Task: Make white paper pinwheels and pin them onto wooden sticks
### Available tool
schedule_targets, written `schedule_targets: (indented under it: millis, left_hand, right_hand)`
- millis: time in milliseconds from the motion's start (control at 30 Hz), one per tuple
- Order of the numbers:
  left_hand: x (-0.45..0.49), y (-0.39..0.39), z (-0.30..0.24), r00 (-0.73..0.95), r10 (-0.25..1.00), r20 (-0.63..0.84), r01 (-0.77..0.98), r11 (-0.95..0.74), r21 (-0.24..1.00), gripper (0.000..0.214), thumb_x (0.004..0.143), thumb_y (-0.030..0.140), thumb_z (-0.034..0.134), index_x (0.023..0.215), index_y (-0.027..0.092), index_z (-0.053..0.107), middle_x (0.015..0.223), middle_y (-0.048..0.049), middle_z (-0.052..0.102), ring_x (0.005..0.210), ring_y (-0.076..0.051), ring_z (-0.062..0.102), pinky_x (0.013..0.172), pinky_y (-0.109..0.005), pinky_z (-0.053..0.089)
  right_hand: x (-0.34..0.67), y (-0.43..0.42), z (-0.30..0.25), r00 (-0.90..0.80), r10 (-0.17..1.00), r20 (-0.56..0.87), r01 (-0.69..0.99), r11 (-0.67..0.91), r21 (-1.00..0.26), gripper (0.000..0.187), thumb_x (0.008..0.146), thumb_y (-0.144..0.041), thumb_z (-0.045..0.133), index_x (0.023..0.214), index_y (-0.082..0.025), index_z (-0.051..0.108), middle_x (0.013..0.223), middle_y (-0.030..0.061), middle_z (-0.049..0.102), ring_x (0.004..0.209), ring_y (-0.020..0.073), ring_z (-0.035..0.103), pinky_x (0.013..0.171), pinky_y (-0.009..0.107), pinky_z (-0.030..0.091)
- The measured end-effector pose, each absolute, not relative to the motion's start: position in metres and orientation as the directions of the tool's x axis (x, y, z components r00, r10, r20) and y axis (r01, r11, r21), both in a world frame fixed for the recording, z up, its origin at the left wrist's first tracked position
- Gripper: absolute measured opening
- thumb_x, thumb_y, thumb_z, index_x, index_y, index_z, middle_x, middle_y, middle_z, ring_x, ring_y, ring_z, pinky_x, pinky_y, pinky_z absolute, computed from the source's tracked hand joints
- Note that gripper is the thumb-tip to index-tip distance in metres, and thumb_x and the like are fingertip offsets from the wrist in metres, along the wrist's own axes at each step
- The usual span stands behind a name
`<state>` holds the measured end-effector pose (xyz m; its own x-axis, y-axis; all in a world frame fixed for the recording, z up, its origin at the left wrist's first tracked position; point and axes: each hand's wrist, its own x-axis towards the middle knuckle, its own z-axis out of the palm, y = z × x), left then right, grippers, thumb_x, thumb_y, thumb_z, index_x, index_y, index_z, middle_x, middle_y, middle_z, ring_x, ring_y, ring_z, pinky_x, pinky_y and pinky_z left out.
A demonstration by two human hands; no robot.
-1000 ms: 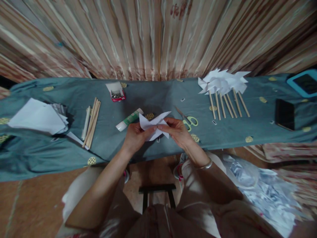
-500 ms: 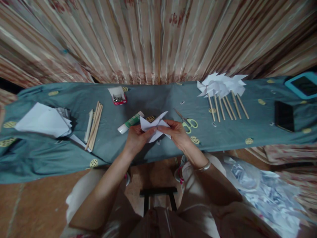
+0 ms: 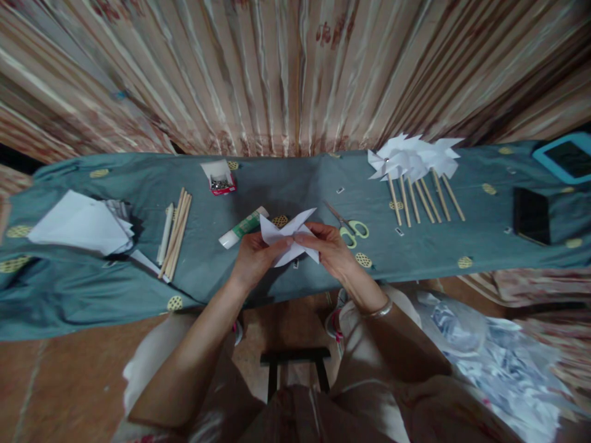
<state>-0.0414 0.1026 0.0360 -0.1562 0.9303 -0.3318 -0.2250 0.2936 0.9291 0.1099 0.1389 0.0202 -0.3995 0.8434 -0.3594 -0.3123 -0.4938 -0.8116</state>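
Note:
Between my two hands is a white paper pinwheel (image 3: 287, 232), its points folded in towards the middle. My left hand (image 3: 257, 255) pinches its left side, thumb on top near the centre. From the right, my right hand (image 3: 331, 247) grips it the same way, thumb pressed close to the middle. A glue stick (image 3: 244, 227) with a green label lies just beyond my left hand. Scissors (image 3: 349, 229) with light green handles rest beside my right hand. Whatever lies under the thumbs is hidden.
Finished pinwheels (image 3: 410, 160) on sticks lie at the back right. A small box of metal pins (image 3: 221, 179), wooden sticks (image 3: 178, 237) and a stack of white paper (image 3: 83, 224) are on the left. A phone (image 3: 530, 215) and a blue-framed tablet (image 3: 566, 157) lie far right.
The paper pinwheel has turned slightly in my fingers, its upper right point shifting a little to the right. Both hands stay in nearly the same place.

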Motion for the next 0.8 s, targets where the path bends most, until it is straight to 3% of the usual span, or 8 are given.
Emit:
schedule_targets:
  millis: [267,400,633,800]
  left_hand:
    - [-0.0436,0.1029,0.0305,-0.189,0.948,-0.257,-0.114,0.239,0.964,0.028,0.058,0.040,0.084,0.066,0.015,0.074,0.065,-0.0034,0.070,0.058,-0.014,0.058,0.056,-0.025,0.048]
    - [-0.0426,0.1034,0.0286,-0.216,0.943,-0.254,-0.153,0.225,0.962,0.027,0.058,0.037,0.085,0.071,0.015,0.076,0.070,-0.0039,0.073,0.060,-0.015,0.060,0.059,-0.025,0.050]
    - [-0.0427,0.1037,0.0287,-0.202,0.948,-0.245,-0.212,0.201,0.956,0.023,0.059,0.032,0.085,0.075,0.016,0.078,0.073,-0.0038,0.075,0.062,-0.015,0.063,0.062,-0.025,0.052]
    - [-0.0426,0.1033,0.0287,-0.201,0.946,-0.255,-0.197,0.216,0.956,0.025,0.059,0.033,0.085,0.076,0.016,0.077,0.074,-0.0048,0.075,0.064,-0.017,0.065,0.061,-0.027,0.053]
  right_hand:
    - [0.1083,0.1403,0.0170,-0.357,0.878,-0.318,-0.293,-0.429,-0.855,0.033,0.052,-0.040,0.091,0.075,-0.022,0.076,0.072,-0.0032,0.072,0.064,0.0121,0.062,0.066,0.027,0.053]
    - [0.1063,0.1402,0.0167,-0.349,0.895,-0.277,-0.306,-0.388,-0.869,0.033,0.054,-0.042,0.090,0.078,-0.025,0.078,0.079,-0.0023,0.075,0.070,0.0134,0.065,0.073,0.030,0.054]
    - [0.1053,0.1392,0.0152,-0.321,0.899,-0.297,-0.285,-0.391,-0.875,0.034,0.050,-0.045,0.091,0.073,-0.025,0.077,0.074,-0.0023,0.076,0.065,0.0136,0.066,0.067,0.029,0.056]
    - [0.1061,0.1396,0.0152,-0.359,0.887,-0.290,-0.278,-0.399,-0.874,0.034,0.050,-0.044,0.091,0.074,-0.024,0.078,0.076,-0.0017,0.075,0.068,0.0136,0.067,0.073,0.029,0.056]
